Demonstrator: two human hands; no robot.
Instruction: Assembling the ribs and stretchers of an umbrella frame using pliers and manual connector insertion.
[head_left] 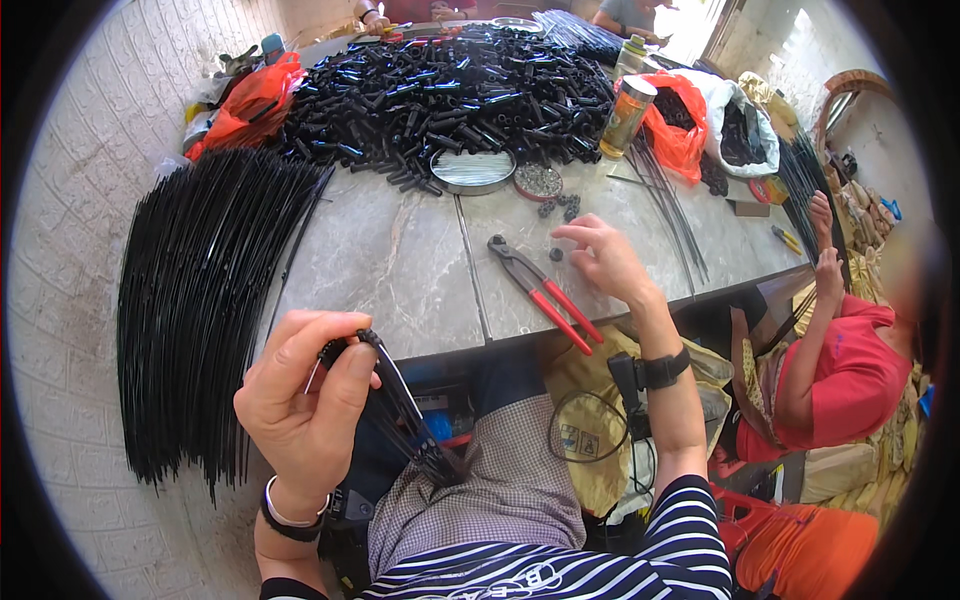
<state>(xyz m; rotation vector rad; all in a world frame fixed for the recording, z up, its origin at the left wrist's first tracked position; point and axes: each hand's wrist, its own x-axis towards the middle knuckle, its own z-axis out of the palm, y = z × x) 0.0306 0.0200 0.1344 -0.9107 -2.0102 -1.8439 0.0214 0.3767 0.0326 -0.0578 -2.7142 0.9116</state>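
Observation:
My left hand (pixel 305 390) is closed on the top end of a bundle of thin black rods (pixel 405 405) that looks like umbrella ribs. The bundle slants down over my lap, and a thin pale wire shows by the fingers. Over the table, my right hand (pixel 608 258) is open, its fingers bent and apart with nothing visible in them. Just beside its fingertips is a small round black part (pixel 556 255). Several more dark small parts (pixel 560 208) lie beyond it. Red-handled pincers (pixel 540 290) rest left of the right hand, handles towards me.
Black tubes (pixel 450 95) are heaped at the back. Before them stand a tin of silvery wires (pixel 473 172) and a red tin of tiny parts (pixel 538 182). Long black rods (pixel 205 310) cover the left side. A bottle (pixel 628 118) and a co-worker's red sleeve (pixel 860 360) are right.

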